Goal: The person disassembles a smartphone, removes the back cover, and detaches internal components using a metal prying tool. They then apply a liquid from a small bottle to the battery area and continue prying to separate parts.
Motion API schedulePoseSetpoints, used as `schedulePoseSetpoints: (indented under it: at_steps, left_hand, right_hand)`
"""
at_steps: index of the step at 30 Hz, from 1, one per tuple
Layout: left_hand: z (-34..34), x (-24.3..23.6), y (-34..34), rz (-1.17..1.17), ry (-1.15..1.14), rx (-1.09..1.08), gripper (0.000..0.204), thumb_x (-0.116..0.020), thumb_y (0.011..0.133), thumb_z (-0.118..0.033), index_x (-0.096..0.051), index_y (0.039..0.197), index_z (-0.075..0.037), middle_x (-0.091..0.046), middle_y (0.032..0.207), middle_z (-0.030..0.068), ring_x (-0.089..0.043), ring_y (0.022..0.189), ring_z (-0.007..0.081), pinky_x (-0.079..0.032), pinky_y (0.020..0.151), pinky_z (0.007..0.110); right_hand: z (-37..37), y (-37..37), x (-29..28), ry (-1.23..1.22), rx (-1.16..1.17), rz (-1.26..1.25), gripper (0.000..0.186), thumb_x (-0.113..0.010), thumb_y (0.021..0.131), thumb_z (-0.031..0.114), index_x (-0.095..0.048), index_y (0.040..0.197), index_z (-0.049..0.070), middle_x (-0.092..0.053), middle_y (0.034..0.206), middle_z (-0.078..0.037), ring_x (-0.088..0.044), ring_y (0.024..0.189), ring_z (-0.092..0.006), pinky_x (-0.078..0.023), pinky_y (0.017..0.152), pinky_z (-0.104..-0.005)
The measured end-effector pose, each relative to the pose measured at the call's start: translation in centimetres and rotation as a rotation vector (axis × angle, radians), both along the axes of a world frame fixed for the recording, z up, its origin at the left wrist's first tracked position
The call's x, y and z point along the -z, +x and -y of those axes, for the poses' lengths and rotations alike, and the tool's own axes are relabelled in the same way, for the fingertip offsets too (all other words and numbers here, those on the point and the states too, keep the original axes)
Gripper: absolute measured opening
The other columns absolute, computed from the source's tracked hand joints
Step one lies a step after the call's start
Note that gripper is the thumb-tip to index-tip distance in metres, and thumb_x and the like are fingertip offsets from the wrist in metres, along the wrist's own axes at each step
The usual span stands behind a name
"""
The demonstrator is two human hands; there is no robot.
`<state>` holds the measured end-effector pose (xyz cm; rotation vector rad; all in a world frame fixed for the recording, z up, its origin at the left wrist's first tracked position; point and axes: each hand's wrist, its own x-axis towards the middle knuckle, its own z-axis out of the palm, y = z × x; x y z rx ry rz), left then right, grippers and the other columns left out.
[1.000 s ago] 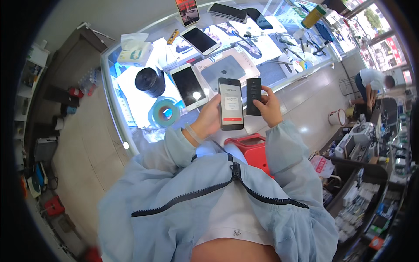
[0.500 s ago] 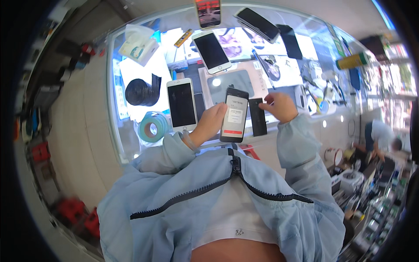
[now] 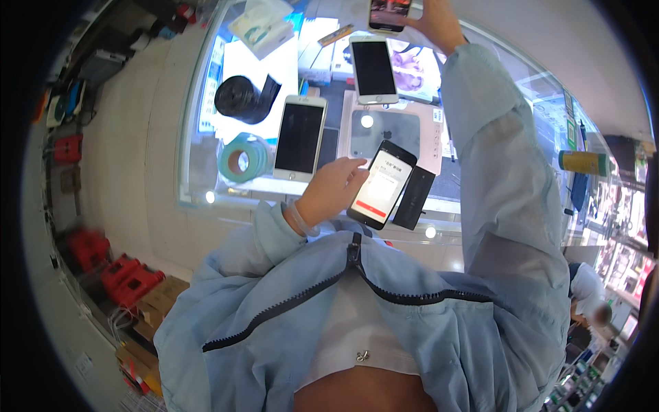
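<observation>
My right hand (image 3: 436, 20) reaches to the counter's far side, fingers closed on the upright phone with a red picture (image 3: 388, 12). My left hand (image 3: 336, 185), fingers loosely bent and apart, is beside a dark phone (image 3: 379, 192) showing a light screen and red button, at its left edge. A flat black battery-like piece (image 3: 412, 199) lies against that phone's right side. Two white phones, one nearer (image 3: 298, 137), one farther (image 3: 373, 69), lie screen-up around a pale box (image 3: 427, 134).
The lit glass counter (image 3: 195, 158) holds black film roll (image 3: 237, 99), teal tape (image 3: 245, 158), tissue pack (image 3: 259, 27) and yellow canister (image 3: 582, 162). Red cases (image 3: 127, 278) and cardboard (image 3: 151, 309) sit on the floor at left. Another person (image 3: 587, 292) bends over at lower right.
My right hand has left the black piece and moved up to the upright phone. The dark phone has tilted clockwise, and my left hand's grip on it has loosened. The view has shifted.
</observation>
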<state>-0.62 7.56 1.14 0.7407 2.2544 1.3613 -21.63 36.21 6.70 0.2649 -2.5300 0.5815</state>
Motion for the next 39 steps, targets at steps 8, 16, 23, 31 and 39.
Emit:
schedulePoseSetpoints:
  at_steps: [8,16,23,31,39]
  left_hand:
    - [5.5,-1.8,1.6,0.352,0.087,-0.072,0.036,-0.054,0.092,-0.021,-0.056,0.121,0.0,-0.062,0.092,0.0069,-0.058,0.083,0.0128,-0.047,0.072,0.026]
    - [8.3,-1.7,1.8,0.497,0.178,-0.054,0.036,-0.054,0.093,-0.019,-0.054,0.125,-0.002,-0.061,0.099,0.0062,-0.057,0.09,0.0119,-0.048,0.076,0.025]
    - [9.0,-1.9,1.8,0.786,0.281,0.329,0.037,-0.054,0.094,-0.02,-0.052,0.126,-0.003,-0.06,0.105,0.0052,-0.054,0.093,0.0117,-0.045,0.082,0.025]
    - [7.9,3.3,6.1,0.623,0.197,0.69,0.036,-0.046,0.096,-0.022,-0.052,0.124,-0.001,-0.056,0.12,0.0139,-0.053,0.109,0.0234,-0.04,0.094,0.033]
    - [-0.3,30.7,20.5,0.375,-0.459,0.32,0.044,-0.054,0.087,-0.033,-0.053,0.122,-0.006,-0.058,0.113,0.0209,-0.055,0.109,0.0355,-0.043,0.094,0.042]
  right_hand:
    - [0.3,-2.0,0.0,-0.03,-0.048,-0.104,0.071,-0.077,0.064,0.006,-0.044,0.127,0.008,-0.048,0.121,-0.017,-0.049,0.111,-0.0383,-0.045,0.093,-0.0405]
    - [-0.6,-1.7,-0.5,0.012,-0.004,-0.133,0.049,-0.062,0.084,0.007,-0.045,0.129,0.009,-0.049,0.124,-0.018,-0.057,0.101,-0.0337,-0.048,0.086,-0.0386]
    - [-0.5,14.3,-1.5,0.017,0.046,0.126,0.056,-0.074,0.076,0.016,-0.048,0.125,0.007,-0.056,0.107,-0.017,-0.06,0.086,-0.0284,-0.049,0.071,-0.0358]
    - [1.0,29.2,4.9,-0.15,-0.025,0.352,0.026,-0.071,0.075,0.004,-0.059,0.098,0.003,-0.06,0.09,-0.012,-0.056,0.074,-0.0243,-0.046,0.06,-0.0323]
    - [0.9,29.7,8.0,-0.176,-0.351,0.176,0.025,-0.078,0.068,0.009,-0.061,0.087,0.005,-0.056,0.074,-0.009,-0.055,0.065,-0.0242,-0.042,0.054,-0.033]
